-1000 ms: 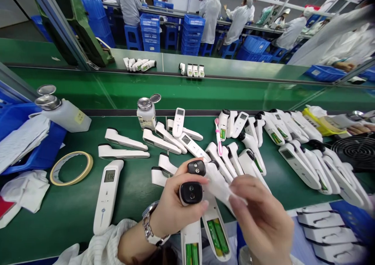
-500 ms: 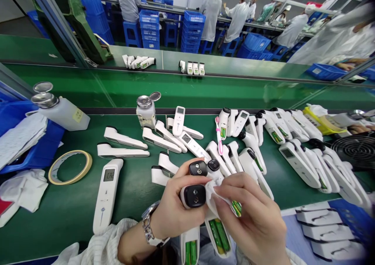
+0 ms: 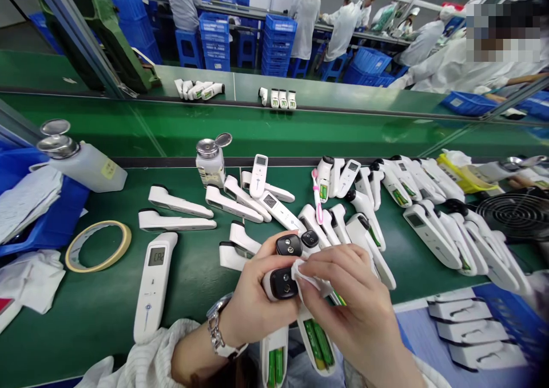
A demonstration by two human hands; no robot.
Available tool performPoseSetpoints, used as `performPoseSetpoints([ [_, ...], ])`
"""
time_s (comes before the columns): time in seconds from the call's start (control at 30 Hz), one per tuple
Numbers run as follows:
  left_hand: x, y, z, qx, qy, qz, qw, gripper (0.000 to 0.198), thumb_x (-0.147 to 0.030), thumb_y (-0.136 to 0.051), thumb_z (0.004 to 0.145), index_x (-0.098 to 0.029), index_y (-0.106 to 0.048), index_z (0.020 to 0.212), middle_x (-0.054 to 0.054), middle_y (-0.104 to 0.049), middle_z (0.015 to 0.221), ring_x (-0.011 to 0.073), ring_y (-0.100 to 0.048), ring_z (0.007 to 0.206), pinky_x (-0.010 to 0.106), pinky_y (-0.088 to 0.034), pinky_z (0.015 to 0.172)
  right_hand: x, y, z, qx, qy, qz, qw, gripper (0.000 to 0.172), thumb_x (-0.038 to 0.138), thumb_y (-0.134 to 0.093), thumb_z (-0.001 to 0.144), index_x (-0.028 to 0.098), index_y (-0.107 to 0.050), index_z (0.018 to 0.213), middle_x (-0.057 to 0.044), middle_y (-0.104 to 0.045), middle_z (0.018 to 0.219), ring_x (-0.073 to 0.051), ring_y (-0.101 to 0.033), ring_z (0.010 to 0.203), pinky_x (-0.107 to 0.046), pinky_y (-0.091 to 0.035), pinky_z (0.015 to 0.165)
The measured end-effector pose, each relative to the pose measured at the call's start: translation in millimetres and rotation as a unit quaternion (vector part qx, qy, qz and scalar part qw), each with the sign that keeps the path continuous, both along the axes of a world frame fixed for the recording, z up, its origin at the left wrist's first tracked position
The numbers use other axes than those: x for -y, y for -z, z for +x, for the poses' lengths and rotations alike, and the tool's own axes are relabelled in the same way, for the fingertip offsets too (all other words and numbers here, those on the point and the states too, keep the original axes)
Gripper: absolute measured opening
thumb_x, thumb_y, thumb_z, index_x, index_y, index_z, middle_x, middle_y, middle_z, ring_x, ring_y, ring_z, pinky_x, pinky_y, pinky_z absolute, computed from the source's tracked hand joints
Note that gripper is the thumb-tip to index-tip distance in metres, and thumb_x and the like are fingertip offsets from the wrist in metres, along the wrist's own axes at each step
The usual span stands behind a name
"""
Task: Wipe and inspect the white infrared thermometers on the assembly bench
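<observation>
My left hand (image 3: 246, 305) is closed around several white infrared thermometers. The black sensor end of one thermometer (image 3: 281, 285) faces up at me, and two more black ends show just behind it. Below the hands, open handles show green batteries (image 3: 317, 345). Between the thumb and fingers of my right hand (image 3: 360, 302) is a small white cloth (image 3: 309, 274), pressed against the right edge of the nearest black end. To the left, a thermometer with a lit screen (image 3: 155, 285) lies on the green table (image 3: 103, 313).
Many thermometers (image 3: 240, 204) lie across the table. A pink toothbrush (image 3: 317, 196) rests among them. Also here are a pump bottle (image 3: 211, 165), a larger bottle (image 3: 90, 165), a tape roll (image 3: 124, 250), a blue bin (image 3: 81, 199) and a black fan (image 3: 510, 213). Co-workers sit beyond the belt.
The right hand has shifted slightly left with the cloth, which now overlaps the edge of the nearest black sensor end. My left hand keeps its hold.
</observation>
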State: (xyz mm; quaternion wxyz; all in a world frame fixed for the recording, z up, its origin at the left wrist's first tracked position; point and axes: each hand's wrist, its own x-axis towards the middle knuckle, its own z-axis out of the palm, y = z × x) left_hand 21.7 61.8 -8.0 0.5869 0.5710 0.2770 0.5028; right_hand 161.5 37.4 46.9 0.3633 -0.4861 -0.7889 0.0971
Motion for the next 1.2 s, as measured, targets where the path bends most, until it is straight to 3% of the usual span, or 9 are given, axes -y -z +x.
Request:
performPoseSetpoints([
  [0.17, -2.2, -1.6, -2.7, 0.011, 0.01, -0.026, 1.0, 0.045, -0.004, -0.066, 0.056, -0.023, -0.066, 0.098, 0.009, -0.053, 0.122, 0.0275, -0.05, 0.114, 0.04, -0.038, 0.098, 2.0, 6.4, 6.5, -0.088, 0.051, 0.029, 0.994, 0.02, 0.002, -0.059, 0.074, 0.018, -0.057, 0.085, -0.003, -0.057, 0.076, -0.017, -0.054, 0.071, -0.037, -0.038, 0.067],
  [0.27, -2.9, -2.4, -3.8, 0.018, 0.012, -0.04, 0.999, 0.044, -0.006, -0.067, 0.057, -0.023, -0.067, 0.098, 0.008, -0.054, 0.121, 0.0275, -0.05, 0.114, 0.039, -0.038, 0.098, 6.0, 7.6, 10.5, -0.132, 0.018, 0.008, 0.991, 0.022, -0.001, -0.057, 0.073, 0.018, -0.056, 0.085, -0.003, -0.055, 0.078, -0.018, -0.054, 0.073, -0.036, -0.04, 0.067],
  [0.43, -2.0, -2.0, -3.3, 0.022, 0.005, -0.026, 0.999, 0.045, -0.005, -0.067, 0.059, -0.024, -0.066, 0.099, 0.008, -0.054, 0.12, 0.0262, -0.051, 0.113, 0.038, -0.039, 0.097, 6.2, 9.0, 7.8, -0.077, -0.045, -0.037, 0.995, 0.023, 0.0, -0.056, 0.074, 0.018, -0.055, 0.089, -0.004, -0.057, 0.086, -0.018, -0.056, 0.08, -0.037, -0.041, 0.073],
  [0.63, -0.4, -3.6, -1.3, 0.018, 0.003, 0.002, 1.0, 0.053, 0.0, -0.063, 0.057, -0.025, -0.064, 0.104, 0.008, -0.051, 0.125, 0.0274, -0.051, 0.114, 0.04, -0.041, 0.097, 0.8, 10.3, 6.0, -0.008, -0.013, 0.013, 1.0, 0.026, 0.001, -0.052, 0.077, 0.02, -0.057, 0.094, -0.002, -0.061, 0.081, -0.016, -0.058, 0.073, -0.039, -0.038, 0.077],
  [0.77, -0.2, -2.4, -1.5, 0.019, 0.017, -0.024, 0.999, 0.051, 0.0, -0.064, 0.057, -0.024, -0.065, 0.102, 0.009, -0.051, 0.125, 0.0276, -0.049, 0.116, 0.039, -0.039, 0.099, 3.7, 8.4, 6.7, -0.041, -0.03, -0.009, 0.999, 0.023, 0.001, -0.054, 0.075, 0.019, -0.057, 0.088, -0.002, -0.059, 0.08, -0.015, -0.057, 0.069, -0.038, -0.038, 0.077],
  [1.2, 0.1, -2.4, -1.4, -0.005, 0.029, -0.023, 0.999, 0.051, 0.002, -0.064, 0.056, -0.023, -0.064, 0.101, 0.009, -0.05, 0.126, 0.0279, -0.049, 0.115, 0.041, -0.038, 0.099, 5.0, 5.7, 13.7, 0.04, -0.061, -0.007, 0.997, 0.023, 0.001, -0.055, 0.074, 0.018, -0.056, 0.089, -0.002, -0.058, 0.078, -0.014, -0.054, 0.069, -0.04, -0.036, 0.079],
])
